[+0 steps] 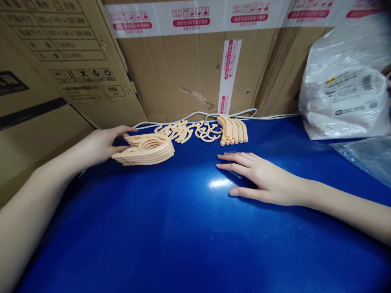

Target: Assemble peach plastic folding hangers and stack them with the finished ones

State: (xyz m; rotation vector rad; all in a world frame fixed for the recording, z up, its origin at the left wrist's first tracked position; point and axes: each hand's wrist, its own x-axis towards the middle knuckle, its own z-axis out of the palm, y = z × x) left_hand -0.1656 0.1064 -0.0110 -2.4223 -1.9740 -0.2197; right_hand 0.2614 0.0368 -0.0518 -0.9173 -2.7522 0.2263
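My left hand point(102, 143) grips a fanned stack of several peach-coloured plastic hangers point(146, 149), thumb in front and fingers over the top at its left end; the stack rests on the blue table point(183, 228). My right hand point(259, 179) lies flat on the table with its fingers stretched out to the left and nothing in it. Behind the stack lies a jumble of loose peach hook pieces point(189, 131). To their right is a neat row of peach curved pieces point(232, 130), a short way beyond my right fingertips.
Large cardboard boxes point(189, 69) wall in the back and left of the table. A white cable point(244, 115) runs along the foot of the boxes. A white plastic bag with printed labels point(345, 97) sits at the right, with clear plastic film point(369, 158) below it.
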